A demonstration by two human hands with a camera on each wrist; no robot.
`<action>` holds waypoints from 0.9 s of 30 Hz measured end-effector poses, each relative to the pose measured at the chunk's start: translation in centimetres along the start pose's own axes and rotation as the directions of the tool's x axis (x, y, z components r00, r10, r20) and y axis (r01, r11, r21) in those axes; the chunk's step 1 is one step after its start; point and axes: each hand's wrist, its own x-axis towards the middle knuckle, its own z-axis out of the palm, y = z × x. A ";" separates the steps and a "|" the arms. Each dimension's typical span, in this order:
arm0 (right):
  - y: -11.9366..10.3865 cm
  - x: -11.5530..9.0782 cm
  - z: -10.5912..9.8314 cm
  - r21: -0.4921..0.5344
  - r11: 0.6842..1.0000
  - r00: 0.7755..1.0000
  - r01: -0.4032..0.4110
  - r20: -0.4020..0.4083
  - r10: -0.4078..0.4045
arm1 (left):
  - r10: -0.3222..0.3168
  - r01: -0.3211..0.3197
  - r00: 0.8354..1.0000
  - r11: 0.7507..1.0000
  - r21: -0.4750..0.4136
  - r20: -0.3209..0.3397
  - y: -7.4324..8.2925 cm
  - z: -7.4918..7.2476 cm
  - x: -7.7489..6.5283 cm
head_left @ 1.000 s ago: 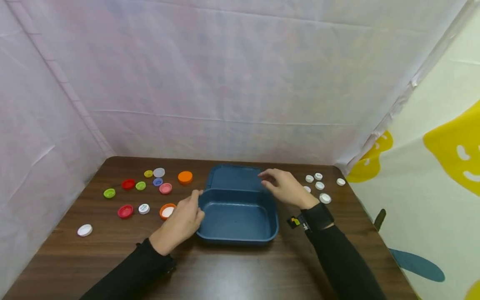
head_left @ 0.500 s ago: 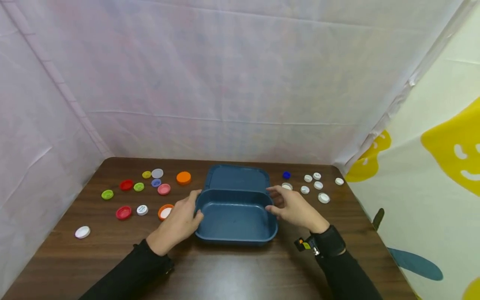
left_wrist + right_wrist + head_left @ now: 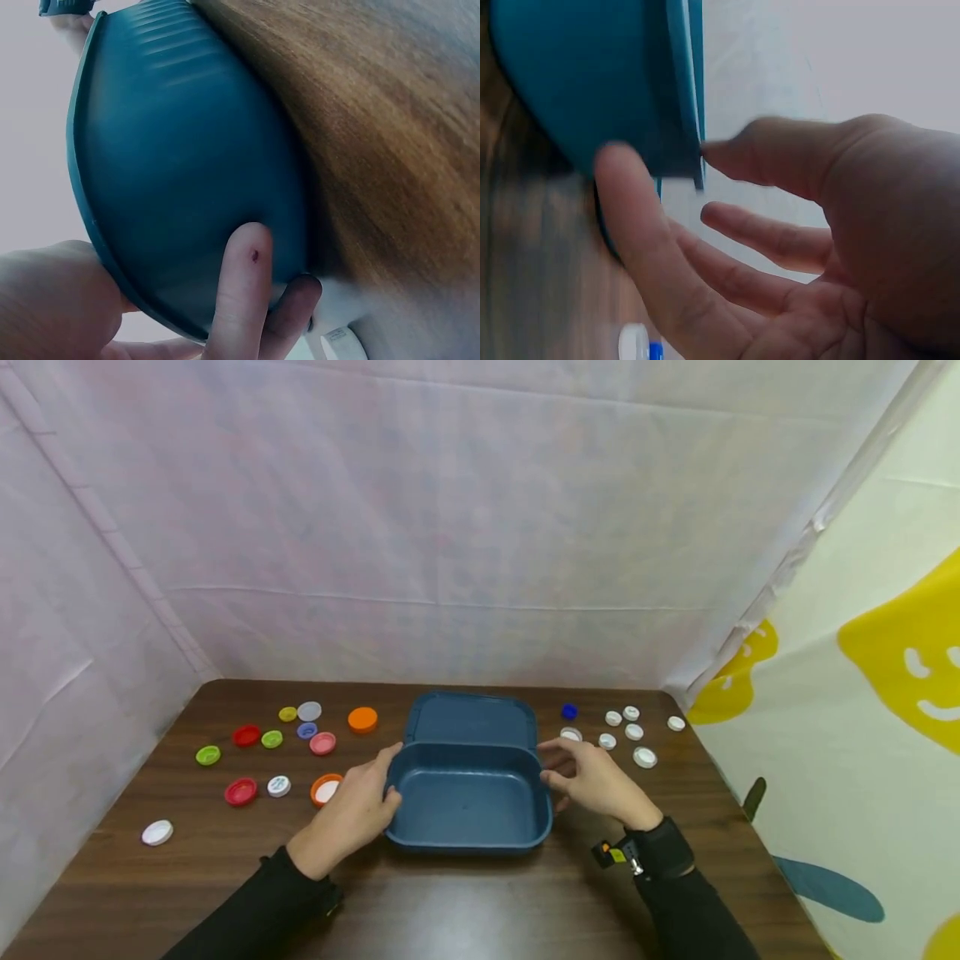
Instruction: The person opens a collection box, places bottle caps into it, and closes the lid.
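A dark blue plastic box (image 3: 468,797) stands on the table, its rounded rectangular inside bare. Directly behind it lies a flat blue lid (image 3: 471,718). My left hand (image 3: 348,814) grips the box's left side, thumb over the rim and fingers along the outer wall, as the left wrist view shows. At the opposite side my right hand (image 3: 596,781) holds the right rim, its thumb tip (image 3: 718,154) at the edge and its fingers curved around the outside. Part of the right fingers is hidden behind the hand in the head view.
Coloured bottle caps lie scattered on the left, among them an orange cap (image 3: 363,720), a red cap (image 3: 241,792) and a white cap (image 3: 157,832). Several white caps (image 3: 633,732) and a dark blue cap (image 3: 569,711) lie at the right. Pale cloth (image 3: 450,527) hangs behind the table (image 3: 480,910).
My right hand has moved from above the lid down to the box's right rim, uncovering the dark blue cap and a white one. The left thumb has shifted inward over the left rim.
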 end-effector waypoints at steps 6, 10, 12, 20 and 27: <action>1.6 1.2 -1.3 -0.285 0.959 0.976 0.015 -0.203 -0.076 | -0.027 0.027 1.000 1.000 -0.006 0.015 0.2 0.0 -0.1; 3.1 2.8 -1.9 -0.409 0.913 0.945 -0.004 -0.300 -0.130 | -0.025 0.025 1.000 1.000 -0.003 0.008 0.1 0.1 0.0; 3.8 3.5 -2.1 -0.433 0.901 0.938 -0.016 -0.318 -0.136 | -0.025 0.025 1.000 1.000 -0.002 0.006 0.1 0.1 0.0; 5.5 5.3 -1.2 -0.456 0.887 0.956 -0.070 -0.285 -0.071 | -0.031 0.031 1.000 1.000 -0.006 -0.002 0.3 0.3 -0.1; 10.5 7.2 -1.2 -0.475 0.878 0.936 0.050 -0.286 -0.208 | -0.009 0.010 0.999 1.000 0.015 -0.040 0.2 0.5 -0.2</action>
